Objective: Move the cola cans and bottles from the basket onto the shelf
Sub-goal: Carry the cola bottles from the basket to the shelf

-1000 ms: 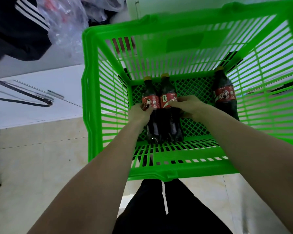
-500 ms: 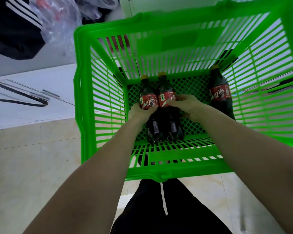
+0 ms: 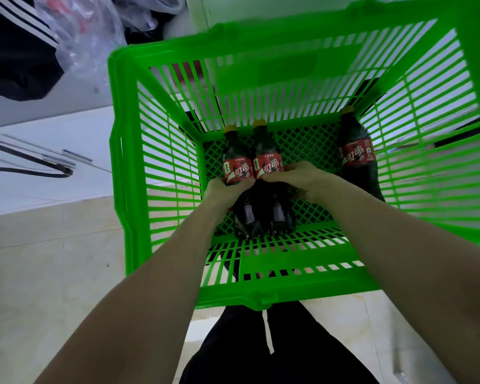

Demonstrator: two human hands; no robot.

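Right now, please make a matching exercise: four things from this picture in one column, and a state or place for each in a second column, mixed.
Things:
1. left bottle
2. middle bottle
3. right bottle
4. basket

States or places:
A. green, stands on the tiled floor
B. in the grip of the right hand
C. alone, by the basket's right wall, untouched
D. in the grip of the left hand

Pairs: 1-D, 2-B, 3-C, 4-A

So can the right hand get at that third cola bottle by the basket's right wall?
Probably yes: the third bottle stands alone with open space beside it, but the right hand is gripping another bottle.
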